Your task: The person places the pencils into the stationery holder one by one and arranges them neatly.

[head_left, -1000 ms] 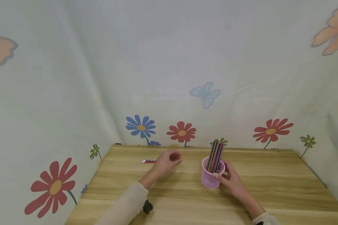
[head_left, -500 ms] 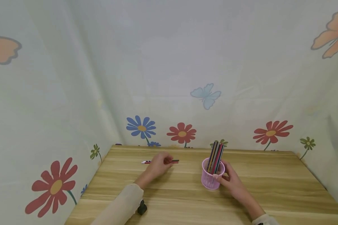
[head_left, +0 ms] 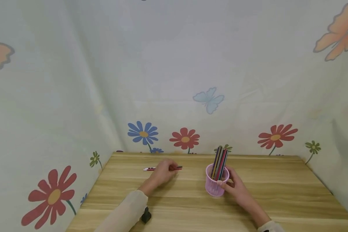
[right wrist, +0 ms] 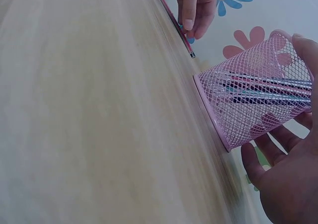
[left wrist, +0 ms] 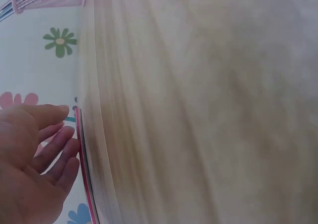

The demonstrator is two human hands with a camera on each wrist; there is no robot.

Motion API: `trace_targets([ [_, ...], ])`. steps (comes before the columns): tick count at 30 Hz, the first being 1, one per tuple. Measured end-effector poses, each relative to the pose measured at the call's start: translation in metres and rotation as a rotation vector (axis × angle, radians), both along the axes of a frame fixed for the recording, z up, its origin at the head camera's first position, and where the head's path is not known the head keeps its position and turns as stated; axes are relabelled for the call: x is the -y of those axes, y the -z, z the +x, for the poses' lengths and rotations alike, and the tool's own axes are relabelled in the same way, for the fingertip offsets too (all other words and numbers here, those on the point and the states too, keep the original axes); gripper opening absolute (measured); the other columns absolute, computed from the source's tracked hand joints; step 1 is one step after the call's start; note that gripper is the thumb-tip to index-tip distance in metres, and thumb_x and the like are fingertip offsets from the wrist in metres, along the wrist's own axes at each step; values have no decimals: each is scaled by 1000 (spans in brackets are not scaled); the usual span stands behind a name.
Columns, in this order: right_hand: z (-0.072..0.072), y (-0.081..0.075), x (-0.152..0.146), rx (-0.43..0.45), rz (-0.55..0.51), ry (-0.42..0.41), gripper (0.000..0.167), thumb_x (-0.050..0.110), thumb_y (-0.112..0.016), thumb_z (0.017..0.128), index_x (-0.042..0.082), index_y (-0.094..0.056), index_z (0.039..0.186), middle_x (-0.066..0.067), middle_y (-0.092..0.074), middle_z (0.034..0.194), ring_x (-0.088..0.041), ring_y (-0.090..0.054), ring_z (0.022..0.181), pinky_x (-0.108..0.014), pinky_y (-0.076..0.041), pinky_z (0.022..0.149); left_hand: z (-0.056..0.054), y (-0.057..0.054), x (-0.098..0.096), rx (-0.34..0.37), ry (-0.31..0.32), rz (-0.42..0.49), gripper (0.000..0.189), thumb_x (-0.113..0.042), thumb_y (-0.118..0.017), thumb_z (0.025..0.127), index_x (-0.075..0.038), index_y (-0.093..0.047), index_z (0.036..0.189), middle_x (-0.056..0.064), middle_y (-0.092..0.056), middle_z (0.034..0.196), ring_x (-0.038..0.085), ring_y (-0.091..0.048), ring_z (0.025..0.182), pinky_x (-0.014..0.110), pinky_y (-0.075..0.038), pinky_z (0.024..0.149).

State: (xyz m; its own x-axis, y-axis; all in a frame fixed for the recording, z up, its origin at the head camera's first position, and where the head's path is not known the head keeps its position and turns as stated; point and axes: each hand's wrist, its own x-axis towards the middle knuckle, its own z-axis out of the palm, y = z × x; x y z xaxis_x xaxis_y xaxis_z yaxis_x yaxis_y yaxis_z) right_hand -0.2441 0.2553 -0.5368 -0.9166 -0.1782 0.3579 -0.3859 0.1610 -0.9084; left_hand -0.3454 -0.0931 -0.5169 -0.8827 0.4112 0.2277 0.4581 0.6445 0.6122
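Two pencils (head_left: 149,169), one red and one dark, lie side by side on the wooden table left of centre. My left hand (head_left: 162,173) is over their middle, its fingers loosely bent; in the left wrist view the fingertips are at the pencils (left wrist: 85,164), with thumb and fingers apart. To the right stands a pink mesh pencil cup (head_left: 214,189), upright, holding several pencils (head_left: 219,161) that lean against its rim. My right hand (head_left: 238,189) grips the cup's right side, thumb at the near rim and fingers round the far side, as the right wrist view also shows.
The wooden table (head_left: 185,206) ends at a pale curtain (head_left: 174,64) printed with flowers and butterflies, which encloses the back and sides. A small black device (head_left: 146,215) is at my left wrist, near the sleeve.
My left hand has moved left and down onto the two pencils, and their right ends now show past it. The right hand keeps its grip on the cup, which stays put.
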Motion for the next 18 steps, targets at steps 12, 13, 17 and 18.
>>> trace_targets([
  [12, -1, 3, 0, -6, -3, -7, 65, 4, -72, 100, 5, -41, 157, -27, -56, 141, -22, -58, 126, -29, -54, 99, -1, 2, 0, -34, 4, -57, 24, -8, -79, 95, 0, -76, 117, 12, -72, 109, 28, -68, 101, 47, -58, 90],
  [13, -1, 3, 0, -9, -6, -8, 65, 4, -71, 100, 5, -41, 157, -28, -56, 141, -21, -58, 126, -29, -54, 99, -1, 2, 0, -35, 11, -62, 22, -8, -79, 95, 0, -76, 115, 11, -73, 107, 27, -68, 99, 45, -58, 89],
  [17, -1, 2, 0, -16, -18, -21, 64, 3, -71, 100, 4, -40, 156, -28, -56, 142, -23, -57, 127, -29, -55, 98, -2, 3, -1, -28, 44, -105, 11, -10, -80, 95, -7, -78, 106, 2, -69, 97, 17, -63, 89, 35, -57, 81],
  [18, -1, 2, 0, -17, -16, -23, 64, 3, -70, 100, 4, -40, 156, -28, -56, 142, -24, -57, 127, -29, -55, 98, -2, 4, -1, -27, 55, -115, 9, -10, -80, 95, -8, -78, 103, 0, -68, 94, 15, -61, 86, 33, -56, 79],
])
